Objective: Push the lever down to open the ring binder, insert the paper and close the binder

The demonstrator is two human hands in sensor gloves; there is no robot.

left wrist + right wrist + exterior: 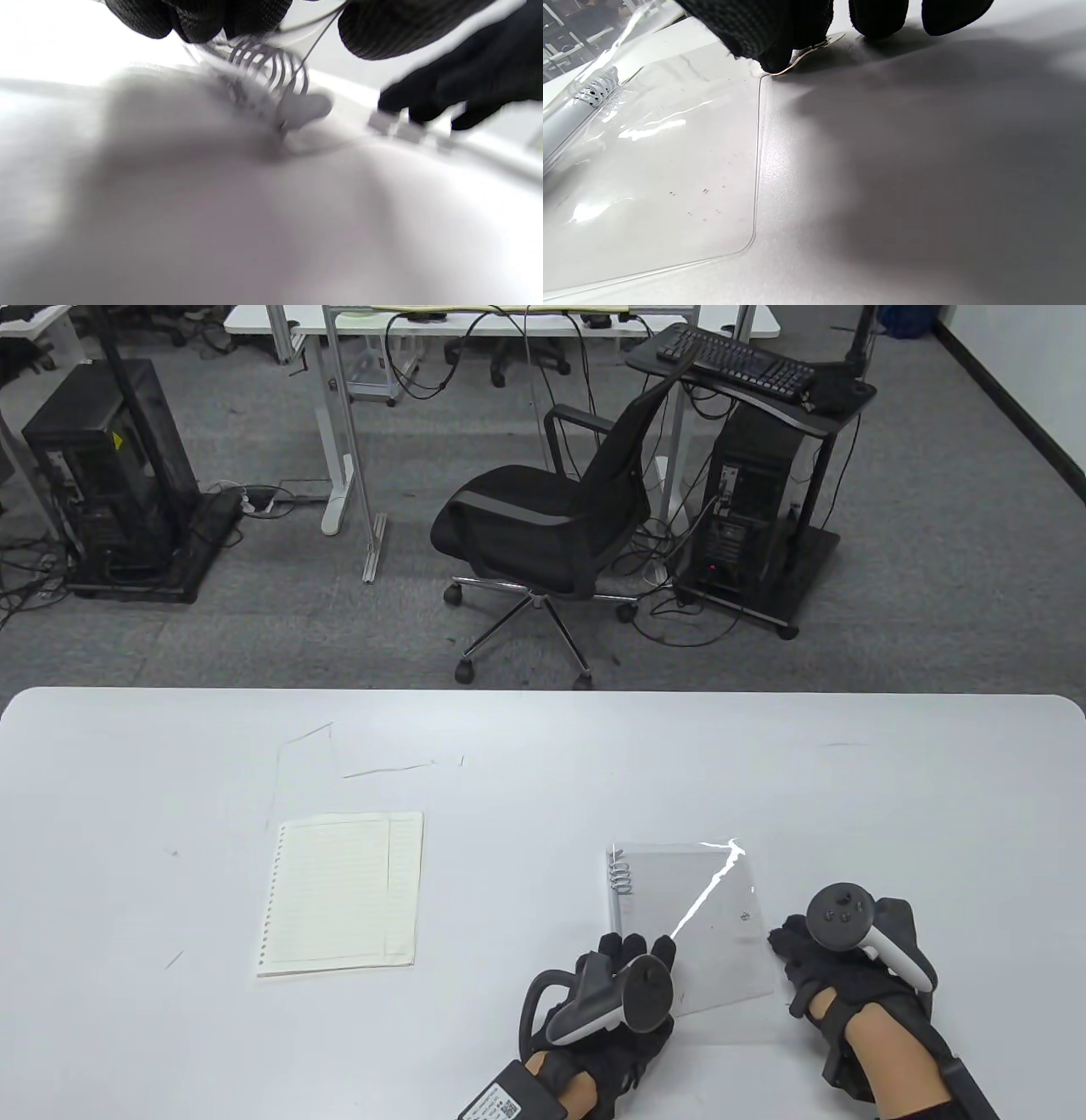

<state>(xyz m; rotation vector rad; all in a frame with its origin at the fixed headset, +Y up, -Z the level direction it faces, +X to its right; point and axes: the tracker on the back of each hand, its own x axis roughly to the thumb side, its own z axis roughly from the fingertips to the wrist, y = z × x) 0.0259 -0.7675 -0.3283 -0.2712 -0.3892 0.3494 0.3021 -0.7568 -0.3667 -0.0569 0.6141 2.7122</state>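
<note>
Clear-covered ring binder [691, 929] lying flat on the white table [543, 763], near its front edge, right of centre, with metal rings [619, 872] at its far-left corner. Left hand [624, 984] at the binder's near-left corner, fingers on the spine, grip impossible to tell. Right hand [848, 967] pressing fingertips [774, 57] onto the right edge; lined loose-leaf paper [341, 895] well apart to the left.

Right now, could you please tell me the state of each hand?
Left hand: fingertips at the ring binder spine; grip cannot be told.
Right hand: fingertips pressing the binder's clear cover edge; open.
</note>
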